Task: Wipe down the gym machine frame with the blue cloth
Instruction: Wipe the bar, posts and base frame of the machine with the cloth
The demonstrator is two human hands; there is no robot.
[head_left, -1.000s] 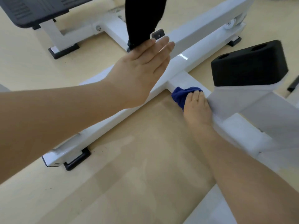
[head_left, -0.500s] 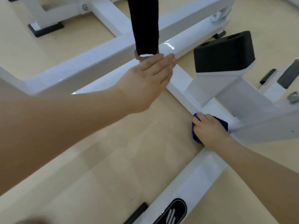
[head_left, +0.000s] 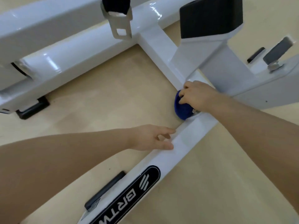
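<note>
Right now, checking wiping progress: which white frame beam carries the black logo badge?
The near beam under the left hand, running toward the camera; other beams are plain white.

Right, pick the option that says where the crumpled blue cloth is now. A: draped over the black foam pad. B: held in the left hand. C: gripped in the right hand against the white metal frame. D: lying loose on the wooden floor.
C: the right hand grips the crumpled blue cloth against the white metal frame.

Floor: pale beige smooth floor (head_left: 100,101), matte, with faint broad darker patches.
Light: soft and even, from above; it casts blurred shadows on the floor.
Walls, windows, other furniture: outside this downward view.
</note>
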